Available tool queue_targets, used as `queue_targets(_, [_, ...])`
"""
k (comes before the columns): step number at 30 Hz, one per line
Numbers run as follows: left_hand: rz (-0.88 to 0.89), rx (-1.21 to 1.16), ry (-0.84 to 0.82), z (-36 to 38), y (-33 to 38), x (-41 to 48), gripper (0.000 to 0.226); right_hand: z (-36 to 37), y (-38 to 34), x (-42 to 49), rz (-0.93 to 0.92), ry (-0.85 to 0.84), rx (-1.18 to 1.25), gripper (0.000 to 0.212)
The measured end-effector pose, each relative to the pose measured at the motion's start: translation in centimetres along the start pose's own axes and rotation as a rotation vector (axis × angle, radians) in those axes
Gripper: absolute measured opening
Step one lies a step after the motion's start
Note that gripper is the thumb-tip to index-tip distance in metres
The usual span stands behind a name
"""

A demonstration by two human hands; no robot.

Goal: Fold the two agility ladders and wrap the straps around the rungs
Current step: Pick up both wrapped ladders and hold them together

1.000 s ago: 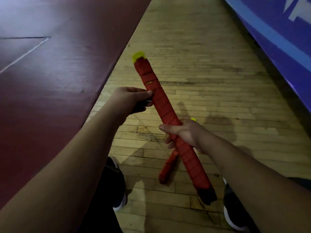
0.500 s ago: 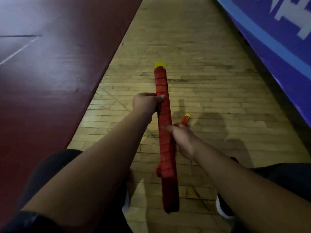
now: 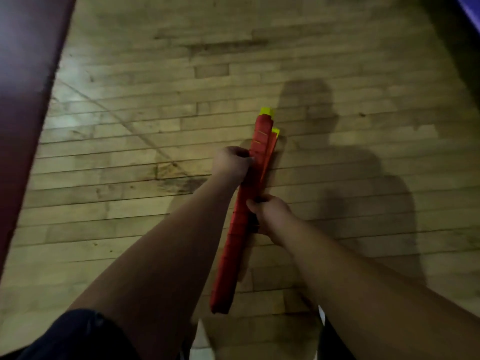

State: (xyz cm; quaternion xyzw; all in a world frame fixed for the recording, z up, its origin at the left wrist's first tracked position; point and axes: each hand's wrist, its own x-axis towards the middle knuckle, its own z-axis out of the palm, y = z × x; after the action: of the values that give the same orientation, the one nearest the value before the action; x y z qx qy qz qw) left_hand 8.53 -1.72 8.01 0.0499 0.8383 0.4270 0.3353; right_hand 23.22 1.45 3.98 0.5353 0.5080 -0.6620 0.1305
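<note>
Looks like a sports hall to me, basketball court kind of place. Strip hardwood floor (image 3: 155,131) under the grip of the left hand (image 3: 231,162), maroon painted zone (image 3: 23,100) well off to its left, blue panel (image 3: 471,9) far up right. The rolled agility ladders (image 3: 237,229) fit too.

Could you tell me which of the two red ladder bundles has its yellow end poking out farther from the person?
The thicker bundle on the left; the thinner bundle tucked against its right side ends shorter.
</note>
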Motion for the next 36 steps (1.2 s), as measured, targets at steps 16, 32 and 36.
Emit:
queue_targets(16, [0.103,0.286,-0.121,5.4,-6.4,8.3,0.033,-1.6,-0.4,9.1,0.016,0.09,-0.104,0.037])
queue_targets(32, [-0.334,-0.03,-0.511,0.2,-12.9,0.7,0.046,-2.5,1.1,8.4,0.242,-0.205,0.24,0.034])
queue_targets(36, [-0.325,-0.151,-0.477,-1.6,-8.3,-1.4,0.046,-3.6,-3.5,4.2,0.198,-0.266,0.216,0.038])
